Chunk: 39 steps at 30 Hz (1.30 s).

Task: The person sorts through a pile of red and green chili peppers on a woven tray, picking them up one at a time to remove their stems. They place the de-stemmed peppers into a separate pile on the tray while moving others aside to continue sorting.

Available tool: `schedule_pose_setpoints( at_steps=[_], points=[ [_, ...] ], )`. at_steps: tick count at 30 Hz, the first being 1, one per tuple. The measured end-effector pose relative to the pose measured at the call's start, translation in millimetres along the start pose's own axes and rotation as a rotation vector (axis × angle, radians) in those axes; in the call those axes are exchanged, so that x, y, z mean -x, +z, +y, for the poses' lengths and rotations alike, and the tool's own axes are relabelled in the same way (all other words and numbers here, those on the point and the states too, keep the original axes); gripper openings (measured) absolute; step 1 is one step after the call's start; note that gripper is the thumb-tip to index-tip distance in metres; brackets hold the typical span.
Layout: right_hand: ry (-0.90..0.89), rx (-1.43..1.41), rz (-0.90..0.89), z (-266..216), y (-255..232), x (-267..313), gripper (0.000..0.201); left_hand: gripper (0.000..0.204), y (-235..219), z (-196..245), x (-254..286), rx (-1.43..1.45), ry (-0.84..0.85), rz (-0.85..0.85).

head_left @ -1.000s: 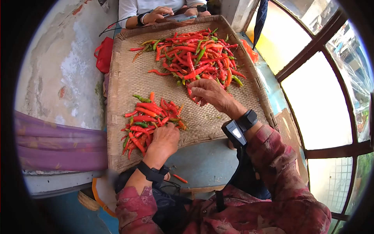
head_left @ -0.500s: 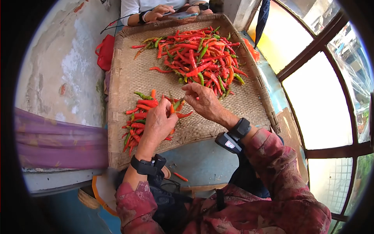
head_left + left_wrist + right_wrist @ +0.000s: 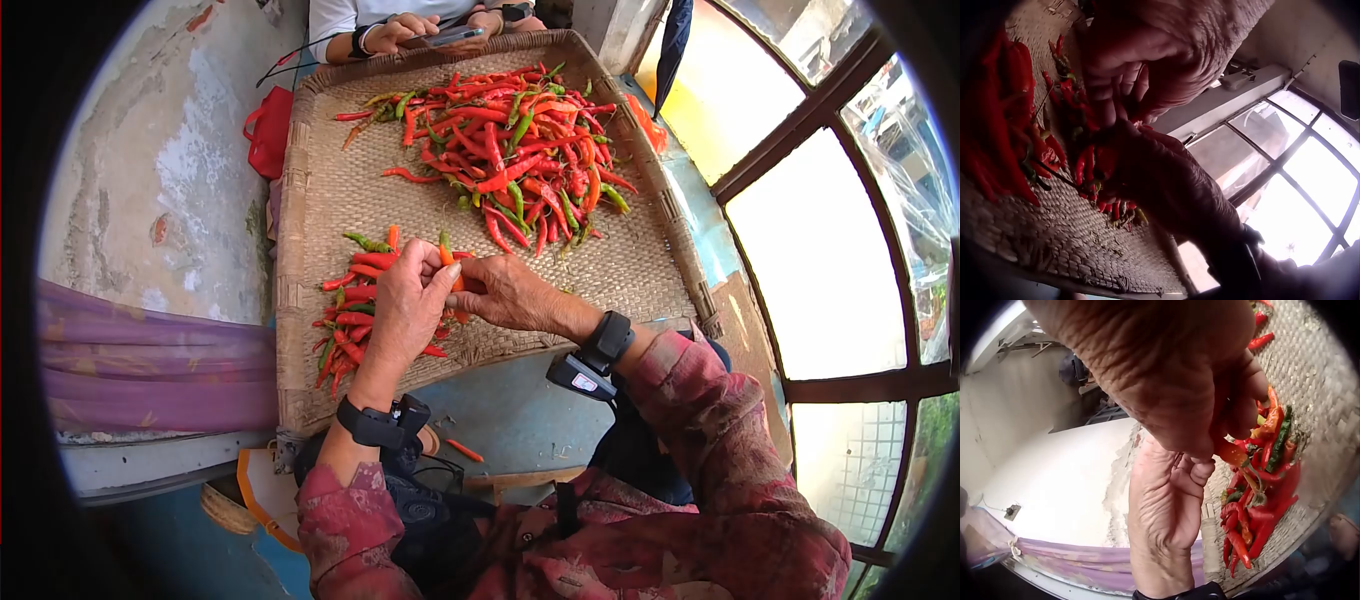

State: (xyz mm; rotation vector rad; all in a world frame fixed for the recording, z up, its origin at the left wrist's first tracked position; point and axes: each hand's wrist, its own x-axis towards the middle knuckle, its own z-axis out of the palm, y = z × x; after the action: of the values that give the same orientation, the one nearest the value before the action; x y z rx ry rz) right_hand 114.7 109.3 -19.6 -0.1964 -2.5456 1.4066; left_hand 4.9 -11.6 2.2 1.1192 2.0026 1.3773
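Over the near left part of a woven tray (image 3: 335, 210), both hands meet around an orange chili pepper (image 3: 446, 249). The left hand (image 3: 405, 298) pinches it between thumb and fingers, its greenish stem end pointing away from the body. From the other side the right hand (image 3: 522, 294) grips it with curled fingers and thumb, which hide part of it. In the right wrist view an orange chili pepper (image 3: 1233, 452) with a long stem shows below the fingers. A small pile of mostly red chili peppers (image 3: 350, 335) lies under and beside the left hand.
A larger heap of red and green chili peppers (image 3: 510, 150) covers the tray's far right. Across the tray a person (image 3: 400, 32) holds a phone (image 3: 455, 37). A wall and purple cloth (image 3: 150, 365) stand left, windows right. One chili pepper (image 3: 464, 451) lies on the floor.
The left hand has risen from the small pile with a chili pepper. The right hand has come from the large heap toward the body and left, meeting the left hand at the pepper.
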Motion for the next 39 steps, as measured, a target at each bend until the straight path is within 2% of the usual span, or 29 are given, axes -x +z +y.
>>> schedule_pose_setpoints(
  at_steps=[4,9,12,14,16,18,21,23,25,26,27,29,31,33,35,37,39],
  points=[
    [-0.016,0.078,0.034,6.7,5.7,-0.5,0.026,0.012,0.8,-5.8,-0.1,0.01,0.004,-0.051],
    [0.083,-0.073,0.009,2.6,0.9,0.1,0.028,0.006,2.3,-1.1,-0.6,0.024,0.041,-0.011],
    [0.078,-0.097,0.019,2.5,0.9,0.6,0.029,0.006,1.0,0.3,-1.0,-0.007,-0.026,-0.023],
    [0.072,-0.077,0.018,8.0,3.8,-0.1,0.029,0.006,0.8,-5.8,-1.9,-0.112,0.067,-0.005],
    [0.067,-0.056,0.016,3.4,2.2,-0.7,0.029,0.004,0.5,-1.8,-1.2,-0.109,0.07,0.001],
    [0.101,-0.214,0.076,-2.0,-1.1,0.6,0.029,0.003,0.2,-0.8,-0.3,-0.106,0.072,0.006],
    [0.177,-0.285,0.175,10.3,-1.9,-5.5,0.03,0.008,0.8,-3.5,1.2,-0.219,0.122,0.006],
    [0.156,-0.316,0.216,12.7,-5.8,-5.3,0.032,0.012,1.7,-10.1,3.0,-0.416,0.223,-0.004],
    [0.358,-0.306,0.116,16.5,-7.5,-4.3,0.033,0.013,3.2,-16.3,3.2,-0.493,0.251,0.005],
    [0.392,-0.3,0.042,18.1,-7.6,-3.8,0.034,0.014,3.7,-17.8,3.2,-0.57,0.28,0.014],
    [0.392,-0.3,0.044,16.8,-7.0,-2.0,0.034,0.014,4.0,-16.7,3.2,-0.57,0.282,0.013],
    [0.443,-0.475,-0.084,13.4,-4.8,2.2,0.034,0.013,4.3,-13.4,3.5,-0.635,0.197,-0.017],
    [0.446,-0.458,-0.105,8.8,-12.4,-1.4,0.034,0.013,4.7,-11.4,3.9,-0.647,0.209,-0.025],
    [0.362,-0.402,-0.043,4.1,-34.3,-9.1,0.032,0.013,4.7,-12.4,4.0,-0.66,0.223,-0.033],
    [0.188,-0.721,0.234,0.3,-63.4,-18.6,0.031,0.011,5.1,-17.8,4.5,-0.717,0.304,-0.055],
    [0.127,-0.913,0.527,0.7,-89.0,-24.1,0.029,0.012,6.3,-15.9,5.3,-0.68,0.289,-0.054],
    [0.137,-0.906,0.552,8.6,-89.8,-19.3,0.03,0.013,6.8,-14.2,5.8,-0.647,0.279,-0.056]
  ],
)
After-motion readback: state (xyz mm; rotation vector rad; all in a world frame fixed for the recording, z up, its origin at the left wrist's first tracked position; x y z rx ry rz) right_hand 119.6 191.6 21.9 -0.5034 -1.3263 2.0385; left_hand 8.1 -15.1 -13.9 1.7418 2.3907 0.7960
